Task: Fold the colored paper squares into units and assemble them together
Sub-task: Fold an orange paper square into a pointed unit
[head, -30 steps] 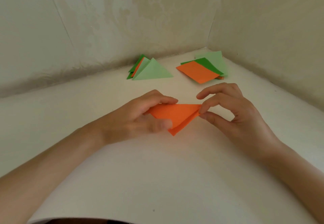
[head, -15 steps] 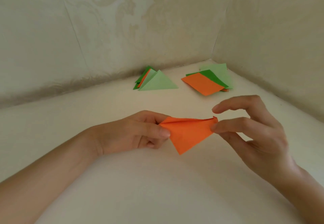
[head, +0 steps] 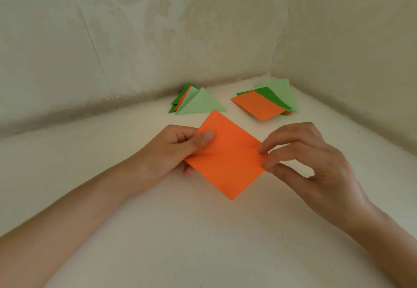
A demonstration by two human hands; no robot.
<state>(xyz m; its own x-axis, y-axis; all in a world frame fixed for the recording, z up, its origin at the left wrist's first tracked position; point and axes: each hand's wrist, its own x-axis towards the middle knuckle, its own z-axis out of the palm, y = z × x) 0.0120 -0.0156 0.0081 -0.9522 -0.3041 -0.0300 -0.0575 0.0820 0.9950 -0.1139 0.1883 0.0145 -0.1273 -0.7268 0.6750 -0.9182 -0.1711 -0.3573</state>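
Nearest: pale table [head: 203, 242], two bare forearms reaching in over it. Held over it, flat and turned corner-up like a diamond: orange paper square [head: 228, 159], with a faint crease across the middle. Gripped at the left corner by the left hand [head: 167, 152], thumb on top, fingers beneath. Pinched at the right corner by the right hand [head: 316, 163], fingertips closed on the edge. Likely to go wrong from here: corners brought together off-line, giving a skewed crease and a unit unfit to lock with the others. Also too hard a pinch, denting or tearing a corner. Also a slip or sag, with only two holds in the air. Farther back, near the wall: pile of folded triangles [head: 198, 105] in light green, dark green and orange. Well apart to its right: stack of flat squares [head: 261, 105], orange on top. No tray or box in view; both piles bare on the table.
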